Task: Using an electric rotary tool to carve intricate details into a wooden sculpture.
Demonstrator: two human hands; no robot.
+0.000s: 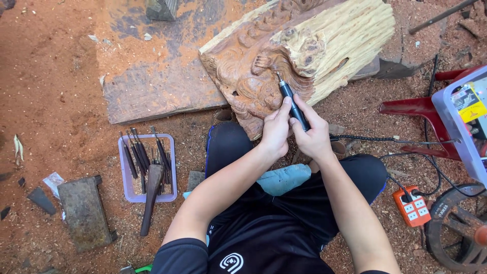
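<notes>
A large block of wood [324, 40] lies tilted on the sawdust-covered ground, its near face carved into swirling relief [248, 81]. My right hand [312, 134] grips a black pen-shaped rotary tool [293, 104] whose tip touches the carving. My left hand [276, 129] rests against the carved face and steadies the tool's shaft with thumb and fingers. A black cable [385, 140] runs from the tool to the right. My legs in dark trousers are folded below the block.
A lilac tray [129, 190] of several chisels sits at left, a wooden-handled tool [151, 198] lying across it. A flat wooden board [152, 91] lies behind. An orange power strip [412, 205], a red stool [426, 109], a plastic box [464, 132] and a wheel [456, 228] stand right.
</notes>
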